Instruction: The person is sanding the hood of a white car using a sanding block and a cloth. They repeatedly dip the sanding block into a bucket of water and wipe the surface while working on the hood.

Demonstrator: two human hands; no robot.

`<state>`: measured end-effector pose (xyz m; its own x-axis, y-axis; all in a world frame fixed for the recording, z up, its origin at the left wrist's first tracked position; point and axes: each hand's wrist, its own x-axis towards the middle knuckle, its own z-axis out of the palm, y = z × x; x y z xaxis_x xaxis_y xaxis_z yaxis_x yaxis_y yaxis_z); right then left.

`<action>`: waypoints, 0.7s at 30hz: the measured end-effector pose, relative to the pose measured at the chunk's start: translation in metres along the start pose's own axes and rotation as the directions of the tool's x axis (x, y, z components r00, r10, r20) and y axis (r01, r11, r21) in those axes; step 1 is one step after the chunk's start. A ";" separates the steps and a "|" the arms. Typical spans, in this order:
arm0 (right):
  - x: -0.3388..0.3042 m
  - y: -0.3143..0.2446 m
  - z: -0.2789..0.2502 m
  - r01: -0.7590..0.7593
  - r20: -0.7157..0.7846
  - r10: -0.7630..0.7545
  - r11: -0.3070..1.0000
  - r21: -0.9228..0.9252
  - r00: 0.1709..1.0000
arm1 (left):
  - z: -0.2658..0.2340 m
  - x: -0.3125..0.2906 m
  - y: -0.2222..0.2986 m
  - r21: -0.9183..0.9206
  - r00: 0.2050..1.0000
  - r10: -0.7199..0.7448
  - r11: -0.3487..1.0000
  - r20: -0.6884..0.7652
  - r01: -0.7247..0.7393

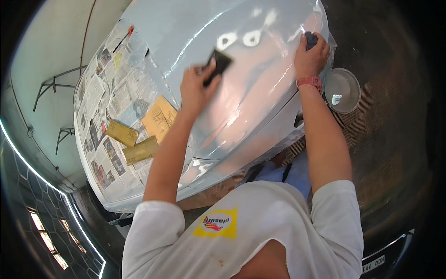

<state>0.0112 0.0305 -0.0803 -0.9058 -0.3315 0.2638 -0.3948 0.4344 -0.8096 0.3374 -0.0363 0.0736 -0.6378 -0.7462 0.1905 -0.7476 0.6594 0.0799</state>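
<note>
My left hand (194,89) is closed on a flat dark block (221,63), perhaps a sanding block, that lies against the wet, glossy car body panel (200,60). It is slightly blurred. Near the panel's right edge, my right hand (310,60) grips a bunched dark cloth or sponge (311,40); which of the two I cannot tell. Between the hands the surface shows pale grey and pinkish patches, and two white rings (251,38) with dark centres stand out farther up. A red watch (310,83) circles my right wrist.
Newspaper (104,95) covers the panel's left part. On it lie two yellowish blocks (140,150) and tan sheets (159,118). A round metal basin (343,90) stands right of the car. Metal brackets (55,86) stick out from the left wall. Another vehicle's corner (388,253) shows at lower right.
</note>
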 end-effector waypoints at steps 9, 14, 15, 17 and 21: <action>-0.001 -0.007 0.008 -0.003 -0.012 0.003 1.000 -0.006 1.000 | -0.027 -0.033 -0.027 0.019 0.999 -0.034 0.999 -0.024 0.035; -0.001 0.003 0.005 0.032 -0.018 -0.033 0.999 -0.031 0.999 | -0.014 -0.021 -0.016 -0.010 0.995 -0.081 0.997 -0.049 0.081; 0.004 0.003 0.006 0.021 -0.027 -0.022 0.999 -0.035 0.999 | -0.020 -0.051 -0.003 -0.046 0.996 -0.083 0.995 0.008 0.084; 0.005 0.000 0.005 0.037 -0.029 -0.038 0.999 -0.031 0.999 | -0.035 -0.108 0.014 -0.040 0.993 -0.055 0.997 0.101 0.059; 0.005 0.003 0.006 0.059 -0.009 -0.060 0.997 -0.043 0.998 | -0.041 -0.097 0.003 -0.040 0.993 -0.052 0.998 0.104 0.057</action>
<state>0.0068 0.0255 -0.0842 -0.8819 -0.3495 0.3163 -0.4540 0.4492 -0.7695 0.4050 0.0420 0.0956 -0.6138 -0.7851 0.0828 -0.7745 0.6192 0.1292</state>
